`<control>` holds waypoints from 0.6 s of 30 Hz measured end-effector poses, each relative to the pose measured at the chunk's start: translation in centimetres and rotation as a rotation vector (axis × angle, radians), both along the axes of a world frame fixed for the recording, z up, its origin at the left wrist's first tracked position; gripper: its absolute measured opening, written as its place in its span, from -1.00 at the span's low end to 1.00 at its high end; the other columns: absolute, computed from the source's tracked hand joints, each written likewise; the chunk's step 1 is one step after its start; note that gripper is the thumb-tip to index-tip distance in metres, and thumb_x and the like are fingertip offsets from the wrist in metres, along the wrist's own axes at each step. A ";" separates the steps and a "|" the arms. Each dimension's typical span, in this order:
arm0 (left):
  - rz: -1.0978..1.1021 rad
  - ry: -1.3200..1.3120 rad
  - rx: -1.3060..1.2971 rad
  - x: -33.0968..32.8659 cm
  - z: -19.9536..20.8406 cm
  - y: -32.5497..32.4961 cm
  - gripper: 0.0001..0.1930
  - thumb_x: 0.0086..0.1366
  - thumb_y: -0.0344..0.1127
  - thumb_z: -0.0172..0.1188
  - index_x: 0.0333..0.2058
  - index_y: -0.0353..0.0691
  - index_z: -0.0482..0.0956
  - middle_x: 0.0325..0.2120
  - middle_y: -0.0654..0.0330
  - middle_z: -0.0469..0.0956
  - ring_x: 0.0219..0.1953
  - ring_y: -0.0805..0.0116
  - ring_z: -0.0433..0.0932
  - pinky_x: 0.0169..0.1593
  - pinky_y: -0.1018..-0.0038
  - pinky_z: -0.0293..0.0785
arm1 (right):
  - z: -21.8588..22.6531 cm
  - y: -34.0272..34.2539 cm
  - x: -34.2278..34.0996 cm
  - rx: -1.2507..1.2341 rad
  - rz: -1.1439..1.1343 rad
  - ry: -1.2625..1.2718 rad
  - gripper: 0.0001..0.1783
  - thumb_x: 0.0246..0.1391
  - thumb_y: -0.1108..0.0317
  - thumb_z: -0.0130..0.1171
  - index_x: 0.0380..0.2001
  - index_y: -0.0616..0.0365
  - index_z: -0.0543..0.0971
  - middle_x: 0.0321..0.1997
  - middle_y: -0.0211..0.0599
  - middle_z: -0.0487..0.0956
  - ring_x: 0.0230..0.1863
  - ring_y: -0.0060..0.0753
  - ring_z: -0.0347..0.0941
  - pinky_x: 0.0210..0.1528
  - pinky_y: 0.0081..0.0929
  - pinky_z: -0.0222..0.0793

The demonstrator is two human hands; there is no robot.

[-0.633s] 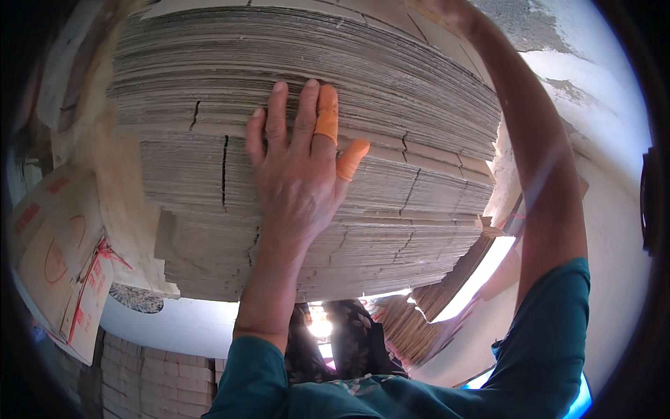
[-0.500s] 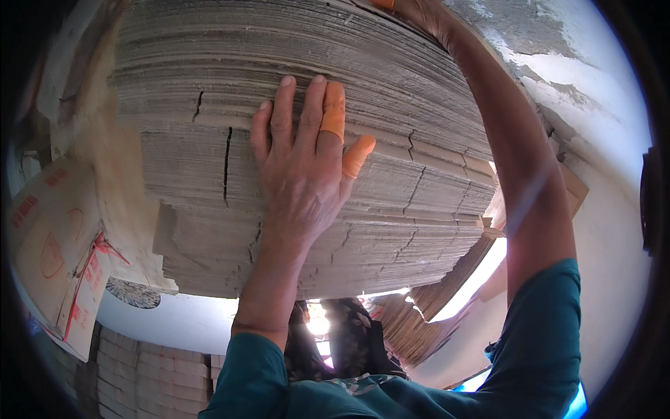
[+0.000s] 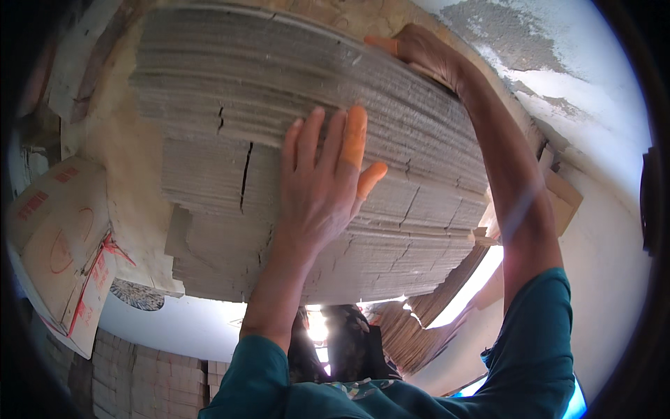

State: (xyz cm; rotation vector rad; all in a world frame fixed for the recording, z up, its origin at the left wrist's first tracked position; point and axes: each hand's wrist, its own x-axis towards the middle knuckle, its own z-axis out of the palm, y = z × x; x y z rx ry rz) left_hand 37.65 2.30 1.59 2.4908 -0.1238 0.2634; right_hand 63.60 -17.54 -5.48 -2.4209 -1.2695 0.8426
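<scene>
A thick stack of thin grey-brown cardboard sheets fills the middle of the view, its layered edges facing me and dark gaps running across some layers. My left hand lies against these edges with its fingers stretched out. Orange finger covers sit on its thumb and index finger. At the far right edge of the stack, my right hand is bent over the rim with its fingers curled around the sheets. One orange-covered finger of it shows; the other fingertips are partly hidden.
Under the stack is a pale wooden surface. A cardboard box with red markings stands at the left. Grey bundles are piled at lower left. More brown sheets lean below the stack at right, near a whitish wall.
The far edge of the stack has come nearer to me, showing more wooden surface behind it. My right hand has come nearer with it. My left hand has shifted slightly right and nearer.
</scene>
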 end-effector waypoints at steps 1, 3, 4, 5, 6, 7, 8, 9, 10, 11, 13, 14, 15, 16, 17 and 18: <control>-0.003 -0.013 -0.017 -0.4 -0.4 0.0 -0.30 0.25 0.10 0.17 0.23 -0.23 0.31 0.12 0.05 0.43 0.22 -0.04 0.29 0.27 -0.05 0.19 | -0.5 -1.0 0.6 0.050 0.137 -0.039 -0.49 0.28 -0.03 0.01 -0.02 0.20 0.57 -0.41 -0.20 0.64 -0.58 -0.46 0.46 -0.43 -0.34 0.36; 0.012 0.007 0.000 -1.0 -0.4 -0.3 -0.30 0.26 0.10 0.17 0.23 -0.22 0.31 0.12 0.06 0.42 0.21 -0.03 0.30 0.27 -0.04 0.18 | 0.7 0.5 -1.4 -0.017 -0.105 0.191 -0.47 0.27 -0.06 0.00 -0.06 0.21 0.58 -0.46 -0.19 0.61 -0.62 -0.45 0.42 -0.44 -0.33 0.34; 0.012 0.026 0.039 -1.0 -0.3 -0.5 -0.30 0.25 0.09 0.17 0.23 -0.22 0.31 0.12 0.06 0.42 0.21 -0.02 0.30 0.28 -0.04 0.18 | 1.8 1.3 -2.4 -0.074 -0.251 0.277 -0.47 0.26 -0.07 0.01 -0.09 0.22 0.59 -0.49 -0.18 0.60 -0.64 -0.43 0.40 -0.44 -0.33 0.33; 0.002 0.042 0.091 -1.0 0.0 -0.2 -0.30 0.25 0.09 0.17 0.23 -0.23 0.31 0.13 0.05 0.41 0.21 -0.01 0.30 0.28 -0.04 0.17 | 3.7 3.3 -3.2 -0.166 -0.425 0.328 -0.47 0.25 -0.08 0.01 -0.13 0.21 0.61 -0.53 -0.18 0.58 -0.65 -0.41 0.39 -0.44 -0.33 0.34; -0.004 0.042 0.088 -0.8 0.2 0.1 -0.31 0.26 0.09 0.18 0.23 -0.23 0.32 0.13 0.05 0.41 0.21 -0.01 0.30 0.28 -0.04 0.17 | 5.2 4.7 -3.6 -0.249 -0.595 0.373 -0.47 0.24 -0.09 0.01 -0.18 0.21 0.63 -0.56 -0.17 0.56 -0.66 -0.39 0.37 -0.44 -0.34 0.34; -0.009 0.043 0.085 -0.8 0.1 0.1 -0.32 0.26 0.08 0.18 0.22 -0.23 0.32 0.13 0.05 0.40 0.22 -0.01 0.29 0.29 -0.04 0.17 | 5.6 4.9 -4.1 -0.174 -0.603 0.364 -0.45 0.23 -0.09 0.02 -0.35 0.26 0.66 -0.62 -0.16 0.53 -0.63 -0.44 0.40 -0.42 -0.35 0.35; -0.025 0.036 0.081 -0.8 0.2 0.0 -0.32 0.26 0.08 0.18 0.22 -0.24 0.33 0.13 0.05 0.40 0.22 0.00 0.29 0.29 -0.03 0.17 | 4.4 3.6 -4.3 -0.130 -0.550 0.304 -0.41 0.22 -0.11 0.03 -0.42 0.30 0.65 -0.63 -0.17 0.54 -0.61 -0.47 0.41 -0.40 -0.36 0.36; -0.051 0.051 0.065 -0.8 0.2 0.0 -0.34 0.27 0.08 0.16 0.21 -0.23 0.33 0.14 0.04 0.38 0.23 0.00 0.27 0.29 -0.03 0.15 | 2.2 1.8 -4.3 -0.080 -0.496 0.239 -0.36 0.21 -0.13 0.04 -0.49 0.34 0.64 -0.64 -0.17 0.55 -0.59 -0.50 0.41 -0.39 -0.36 0.36; -0.053 0.060 0.073 -0.9 0.1 0.2 -0.34 0.27 0.07 0.17 0.21 -0.23 0.33 0.14 0.04 0.38 0.24 0.00 0.26 0.29 -0.03 0.15 | 1.9 1.9 -4.0 -0.065 -0.465 0.230 -0.34 0.20 -0.16 0.03 -0.49 0.33 0.64 -0.61 -0.14 0.56 -0.55 -0.46 0.44 -0.35 -0.34 0.37; -0.055 0.073 0.080 -1.3 0.1 0.3 -0.34 0.26 0.07 0.17 0.21 -0.23 0.34 0.15 0.04 0.37 0.25 0.00 0.25 0.30 -0.03 0.15 | 1.8 2.1 -3.7 -0.049 -0.435 0.218 -0.33 0.20 -0.18 0.03 -0.49 0.33 0.65 -0.58 -0.11 0.58 -0.51 -0.41 0.47 -0.30 -0.32 0.37; -0.036 0.106 0.056 -2.3 0.8 0.8 -0.34 0.21 0.03 0.24 0.19 -0.22 0.36 0.12 0.05 0.40 0.24 0.00 0.27 0.29 -0.02 0.16 | 3.7 3.3 -5.2 -0.085 -0.478 0.315 -0.33 0.19 -0.22 0.01 -0.40 0.27 0.67 -0.48 -0.01 0.61 -0.41 -0.22 0.54 -0.20 -0.24 0.38; -0.059 0.082 -0.011 -2.6 1.0 1.1 -0.36 0.21 -0.01 0.26 0.18 -0.22 0.37 0.11 0.05 0.41 0.22 0.00 0.29 0.29 -0.01 0.17 | 4.3 3.5 -5.9 -0.097 -0.517 0.360 -0.32 0.19 -0.24 0.00 -0.36 0.26 0.67 -0.44 0.03 0.62 -0.37 -0.16 0.57 -0.17 -0.22 0.39; -0.086 0.064 -0.084 -3.1 1.1 1.6 -0.38 0.21 -0.05 0.28 0.18 -0.22 0.37 0.09 0.06 0.43 0.21 0.00 0.31 0.28 -0.01 0.18 | 4.2 3.5 -6.4 -0.104 -0.579 0.415 -0.30 0.19 -0.24 0.00 -0.36 0.29 0.67 -0.43 0.03 0.62 -0.36 -0.17 0.57 -0.17 -0.23 0.39; -0.113 0.047 -0.158 -3.5 1.4 2.2 -0.39 0.20 -0.10 0.30 0.17 -0.22 0.38 0.08 0.06 0.44 0.20 0.00 0.32 0.28 -0.01 0.18 | 4.0 3.5 -6.5 -0.113 -0.640 0.472 -0.29 0.19 -0.25 0.00 -0.35 0.32 0.66 -0.42 0.04 0.62 -0.36 -0.18 0.57 -0.16 -0.23 0.39; -0.067 -0.073 -0.257 -3.2 1.8 4.0 -0.41 0.20 -0.18 0.31 0.16 -0.23 0.38 0.06 0.06 0.46 0.17 0.03 0.36 0.25 0.03 0.23 | 3.8 3.4 -6.5 -0.103 -0.652 0.472 -0.26 0.18 -0.26 0.00 -0.36 0.35 0.66 -0.42 0.04 0.62 -0.35 -0.19 0.57 -0.16 -0.25 0.39; -0.032 -0.190 -0.356 -2.5 2.3 6.9 -0.43 0.19 -0.26 0.31 0.15 -0.24 0.38 0.04 0.06 0.47 0.13 0.06 0.40 0.23 0.07 0.28 | 3.6 3.0 -6.4 -0.094 -0.674 0.475 -0.24 0.17 -0.27 0.01 -0.37 0.38 0.65 -0.42 0.04 0.62 -0.35 -0.21 0.58 -0.15 -0.27 0.39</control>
